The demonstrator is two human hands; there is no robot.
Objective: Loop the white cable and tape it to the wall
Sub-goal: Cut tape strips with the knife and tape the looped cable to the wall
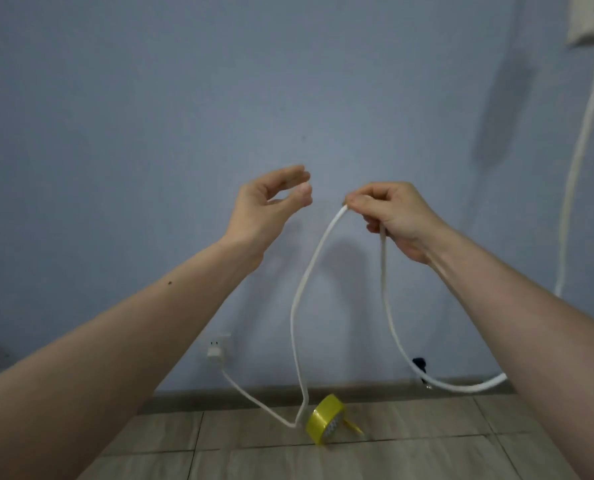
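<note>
Both bare forearms reach up in front of a pale blue wall (150, 98). The right hand (397, 216), just right of centre, has its fingers (361, 199) closed around a bend of the white cable (306, 282), pinching the top of a loop. From that pinch one strand drops toward 7 o'clock to the floor (427, 445), kinks there and runs on toward 10 o'clock to a white plug (215, 351) seated in a wall socket (221, 339). The other strand leaves the underside of the same hand, hangs toward 6 o'clock, then curves toward 4 o'clock low along the skirting and passes behind the right forearm. Further right, at 3 o'clock, another length of white cable climbs the wall to a pale object, cut off by the top corner. The left hand (264, 206), at 9 o'clock from the right hand and well apart from the cable, is empty, its fingers half curled with thumb and forefinger spread. A yellow tape roll (325, 422) stands on edge on the tiled floor at 6 o'clock, just beside the cable's kink, a loose tail sticking out. A small dark object (419, 363) sits low against the wall near the right-hand strand.
</note>
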